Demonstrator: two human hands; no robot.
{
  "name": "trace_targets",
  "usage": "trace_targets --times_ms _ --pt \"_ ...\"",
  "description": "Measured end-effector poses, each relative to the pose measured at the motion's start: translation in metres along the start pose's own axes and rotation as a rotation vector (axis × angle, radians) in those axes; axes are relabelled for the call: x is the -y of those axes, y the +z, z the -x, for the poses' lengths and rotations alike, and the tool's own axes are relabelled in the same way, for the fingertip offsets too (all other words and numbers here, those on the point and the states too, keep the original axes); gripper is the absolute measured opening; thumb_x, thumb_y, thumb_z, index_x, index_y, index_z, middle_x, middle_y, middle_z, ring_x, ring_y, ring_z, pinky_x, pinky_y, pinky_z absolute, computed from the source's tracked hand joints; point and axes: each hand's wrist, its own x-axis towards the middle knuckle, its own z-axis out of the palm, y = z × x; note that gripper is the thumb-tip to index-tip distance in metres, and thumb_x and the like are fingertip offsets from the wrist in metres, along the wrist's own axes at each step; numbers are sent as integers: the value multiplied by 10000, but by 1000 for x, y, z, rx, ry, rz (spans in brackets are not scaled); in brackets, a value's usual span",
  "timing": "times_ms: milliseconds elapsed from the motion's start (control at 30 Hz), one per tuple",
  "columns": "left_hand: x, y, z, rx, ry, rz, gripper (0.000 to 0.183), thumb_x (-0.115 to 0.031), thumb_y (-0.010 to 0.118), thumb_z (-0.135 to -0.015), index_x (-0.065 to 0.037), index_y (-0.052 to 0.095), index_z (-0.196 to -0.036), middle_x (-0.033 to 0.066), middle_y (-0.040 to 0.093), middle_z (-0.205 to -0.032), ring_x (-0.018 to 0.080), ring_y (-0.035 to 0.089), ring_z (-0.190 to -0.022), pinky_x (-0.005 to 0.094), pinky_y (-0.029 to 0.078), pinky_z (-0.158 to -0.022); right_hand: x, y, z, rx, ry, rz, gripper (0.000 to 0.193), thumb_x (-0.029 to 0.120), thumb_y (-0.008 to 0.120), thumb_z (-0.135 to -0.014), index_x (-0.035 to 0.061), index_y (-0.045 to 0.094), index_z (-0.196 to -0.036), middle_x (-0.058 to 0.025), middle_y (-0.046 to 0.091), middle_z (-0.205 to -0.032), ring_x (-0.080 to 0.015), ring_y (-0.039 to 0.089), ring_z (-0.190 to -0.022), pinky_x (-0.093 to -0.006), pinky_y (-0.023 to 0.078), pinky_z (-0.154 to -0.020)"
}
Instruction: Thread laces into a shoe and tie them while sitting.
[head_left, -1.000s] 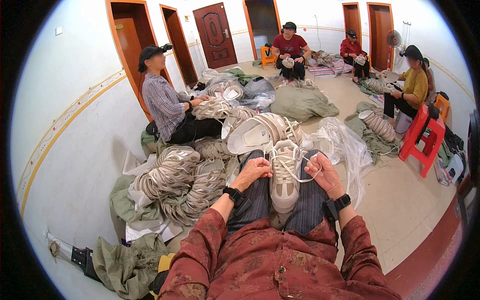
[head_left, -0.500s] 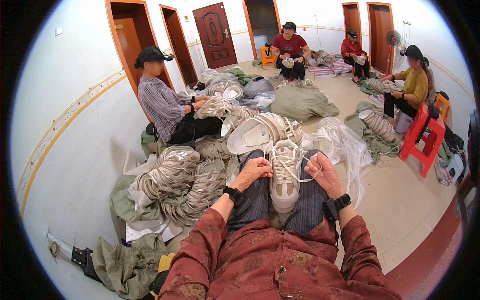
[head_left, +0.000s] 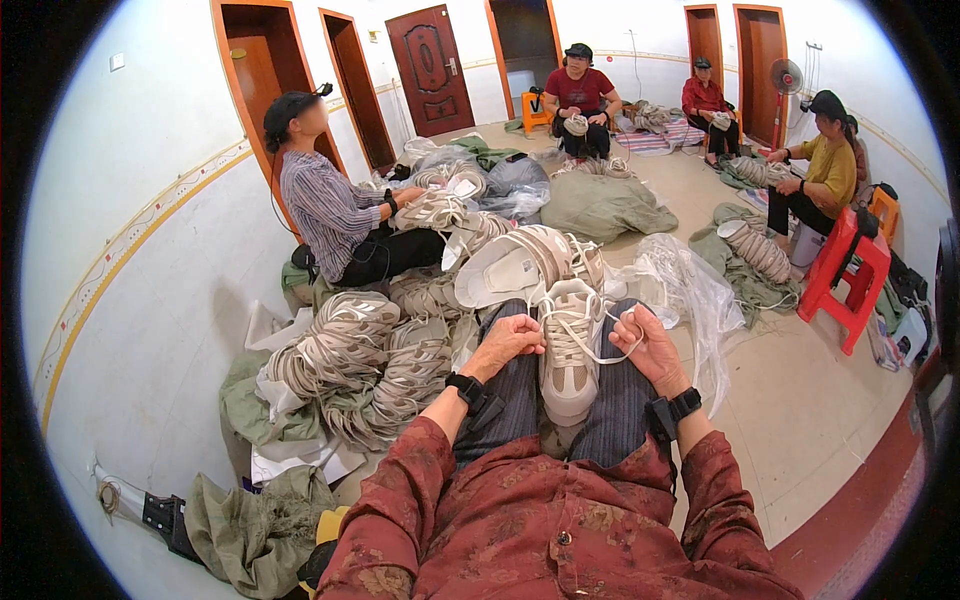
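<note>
We note the room first: a tiled floor (head_left: 800,420) with heaps of pale shoes (head_left: 360,360) along the left wall, green sacks (head_left: 605,205), a clear plastic bag (head_left: 690,290) and a red stool (head_left: 850,275), with four other seated people handling shoes. On our own lap lies one pale shoe (head_left: 568,350), toe toward us, resting between the thighs on striped trousers (head_left: 510,400). Our left hand (head_left: 510,338) is curled against the shoe's left side near the eyelets, fingers closed on the upper or a lace end; we cannot tell which. Our right hand (head_left: 650,345) is pinched shut on the white lace (head_left: 600,345), which runs in a loose loop from the eyelets to the fingers. In our judgement the lacing goes best with the left hand pinning the shoe steady, the lace drawn evenly without twisting, each crossing laid flat before the next eyelet, and both ends kept of equal length.
</note>
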Motion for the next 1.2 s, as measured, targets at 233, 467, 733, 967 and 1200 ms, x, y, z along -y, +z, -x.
trace_targets --times_ms 233,467,733,967,1200 --pt "1 0 -2 -23 9 -2 99 -90 625 -857 -13 624 -920 48 671 -867 99 658 -760 191 518 -686 0 0 0 0 -1 -4 275 262 542 -993 102 510 -772 19 446 -697 -119 476 -680 -353 470 -805" --pt "2 -1 -1 6 0 3 132 -143 644 -864 -43 609 -941 12 639 -877 79 624 -769 176 471 -675 1 2 1 -21 -1 -8 269 258 546 -991 103 509 -775 22 444 -699 -122 476 -678 -353 466 -802" --pt "6 -3 -4 -12 11 11 86 -94 621 -865 -28 607 -918 43 663 -863 103 659 -758 187 516 -690 0 0 0 -15 6 -21 276 265 547 -990 110 497 -767 20 427 -699 -125 467 -677 -355 468 -803" --pt "2 -1 -2 -3 5 16 87 -95 625 -865 -31 607 -920 43 662 -867 103 657 -765 188 517 -691 0 -2 0 -9 2 -17 271 274 548 -989 103 516 -782 17 446 -707 -126 476 -681 -362 469 -805" --pt "3 -1 -2 -9 9 27 90 -91 620 -871 -21 606 -925 48 663 -871 104 656 -763 193 520 -696 0 -3 0 -5 -11 -4 266 277 546 -990 91 537 -801 13 470 -720 -123 479 -677 -363 469 -805"
